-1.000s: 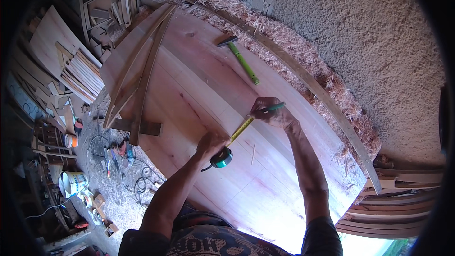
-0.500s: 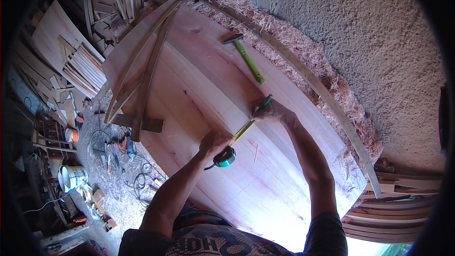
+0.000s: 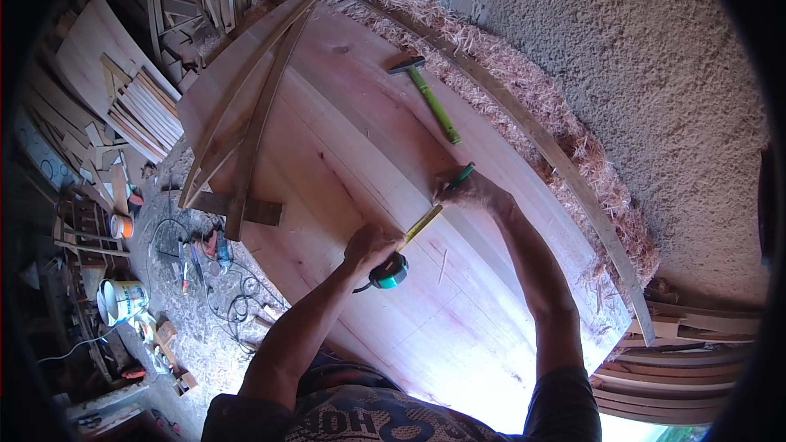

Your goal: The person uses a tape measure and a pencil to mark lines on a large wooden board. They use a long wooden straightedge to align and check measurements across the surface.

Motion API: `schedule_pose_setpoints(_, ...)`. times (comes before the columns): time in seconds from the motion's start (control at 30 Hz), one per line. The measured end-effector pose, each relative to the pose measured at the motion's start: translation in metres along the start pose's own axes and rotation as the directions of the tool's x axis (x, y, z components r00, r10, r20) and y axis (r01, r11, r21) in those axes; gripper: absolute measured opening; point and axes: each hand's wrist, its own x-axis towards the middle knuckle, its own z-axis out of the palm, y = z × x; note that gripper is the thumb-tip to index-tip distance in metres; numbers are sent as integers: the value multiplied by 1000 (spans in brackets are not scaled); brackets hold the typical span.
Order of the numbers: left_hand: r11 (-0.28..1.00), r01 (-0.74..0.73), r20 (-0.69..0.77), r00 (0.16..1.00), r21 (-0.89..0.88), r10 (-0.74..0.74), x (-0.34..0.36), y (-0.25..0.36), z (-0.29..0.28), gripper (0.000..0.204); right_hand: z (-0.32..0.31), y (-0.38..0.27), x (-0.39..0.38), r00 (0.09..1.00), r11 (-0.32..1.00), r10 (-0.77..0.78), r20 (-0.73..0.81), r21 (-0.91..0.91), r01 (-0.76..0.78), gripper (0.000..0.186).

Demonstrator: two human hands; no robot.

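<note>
A broad pale wooden panel (image 3: 409, 319) lies below me, marked with thin lines. My left hand (image 3: 372, 245) grips a green and black tape measure (image 3: 389, 272), its yellow blade (image 3: 423, 221) stretched up and right across the panel. My right hand (image 3: 471, 193) is closed on a green pencil-like tool (image 3: 459, 176), held at the blade's far end; its fingertips are partly hidden. Above them a hammer (image 3: 432, 102) with a green handle lies on the panel. Thin curved wooden strips (image 3: 257, 136) rest over the panel's left part, across a short dark board (image 3: 264, 210).
A long batten (image 3: 532, 131) and wood shavings (image 3: 491, 49) run along the rough wall (image 3: 622, 49). Left, offcuts (image 3: 139, 119), a white bucket (image 3: 127, 301), an orange tub (image 3: 123, 227) and coiled cables (image 3: 233, 311) crowd the floor. Curved planks (image 3: 671, 376) are stacked at lower right.
My right hand has shifted slightly right from a second ago, and the pencil-like tool now tilts more steeply. My left hand has moved slightly right too, still on the tape.
</note>
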Motion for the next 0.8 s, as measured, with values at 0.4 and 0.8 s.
schedule_pose_setpoints(0.4, 1000, 16, -10, 1000, 6, -16, -6, 10, -3, 35, 1, 0, 1, 999, 999, 42, 1, -1, -42, 2)
schedule_pose_setpoints(0.8, 997, 53, 18, 998, 62, -54, -8, 18, -8, 37, 3, 2, -1, 998, 995, 44, -38, 89, -41, 5)
